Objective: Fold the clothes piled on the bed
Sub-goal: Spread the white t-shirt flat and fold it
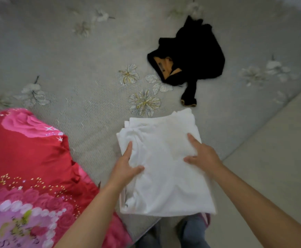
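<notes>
A folded white garment (165,176) lies near the front edge of the bed (74,59), which has a grey cover with embroidered flowers. My left hand (126,166) holds the garment's left side, index finger stretched forward and thumb on top of the cloth. My right hand (201,154) holds its right side the same way, thumb pointing inward across the fabric. Further back on the bed lies a crumpled black garment (192,56) with a tan inner lining and one sleeve trailing toward me.
A red and pink floral quilt (26,169) is bunched on the bed at the left. The bed's edge runs diagonally on the right, with pale floor (275,140) beyond. My legs and feet (192,231) show below the white garment.
</notes>
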`<state>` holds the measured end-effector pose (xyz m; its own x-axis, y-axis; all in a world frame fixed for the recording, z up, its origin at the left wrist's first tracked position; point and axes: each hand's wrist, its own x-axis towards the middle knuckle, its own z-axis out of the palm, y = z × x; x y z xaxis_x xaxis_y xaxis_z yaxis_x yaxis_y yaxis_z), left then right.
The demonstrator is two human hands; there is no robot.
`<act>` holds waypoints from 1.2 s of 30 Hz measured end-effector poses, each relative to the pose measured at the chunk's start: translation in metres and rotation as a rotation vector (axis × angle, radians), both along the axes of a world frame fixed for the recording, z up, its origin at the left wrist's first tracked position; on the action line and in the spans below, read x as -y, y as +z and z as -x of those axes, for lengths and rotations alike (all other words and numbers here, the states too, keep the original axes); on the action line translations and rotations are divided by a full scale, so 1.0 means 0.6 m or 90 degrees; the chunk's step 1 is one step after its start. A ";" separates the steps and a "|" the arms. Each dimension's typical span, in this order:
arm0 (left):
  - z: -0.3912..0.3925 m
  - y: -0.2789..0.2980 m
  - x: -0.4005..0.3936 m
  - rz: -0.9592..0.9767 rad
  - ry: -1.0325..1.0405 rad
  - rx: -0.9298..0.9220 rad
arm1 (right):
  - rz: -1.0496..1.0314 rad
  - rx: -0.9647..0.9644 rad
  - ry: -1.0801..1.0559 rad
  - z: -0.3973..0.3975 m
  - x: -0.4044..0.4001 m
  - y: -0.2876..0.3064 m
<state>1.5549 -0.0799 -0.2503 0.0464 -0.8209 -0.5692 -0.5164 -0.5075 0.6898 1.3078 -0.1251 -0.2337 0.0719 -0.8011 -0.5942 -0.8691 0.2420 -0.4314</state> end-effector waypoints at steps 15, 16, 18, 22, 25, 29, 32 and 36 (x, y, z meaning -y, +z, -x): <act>0.666 0.381 0.222 0.327 -0.335 -0.009 | 0.349 -0.107 -0.308 0.630 -0.006 0.403; 0.709 0.405 0.231 0.345 -0.351 -0.015 | 0.374 -0.118 -0.325 0.667 -0.011 0.425; 0.787 0.448 0.250 0.378 -0.382 -0.033 | 0.424 -0.143 -0.349 0.735 -0.016 0.463; 0.944 0.522 0.305 0.459 -0.442 -0.051 | 0.507 -0.219 -0.381 0.871 -0.006 0.531; 1.057 0.567 0.359 0.513 -0.470 -0.056 | 0.546 -0.250 -0.399 0.972 0.026 0.578; 1.205 0.606 0.454 0.543 -0.510 -0.061 | 0.573 -0.278 -0.426 1.109 0.095 0.615; 1.315 0.642 0.525 0.555 -0.523 -0.069 | 0.581 -0.295 -0.440 1.210 0.154 0.647; 1.457 0.687 0.605 0.580 -0.543 -0.095 | 0.605 -0.293 -0.470 1.338 0.220 0.691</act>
<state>0.6809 -0.4430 0.1616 -0.7077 -0.6546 0.2659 -0.3316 0.6400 0.6931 0.5047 -0.2572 0.1807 -0.6256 -0.6829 0.3773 -0.7755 0.4915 -0.3963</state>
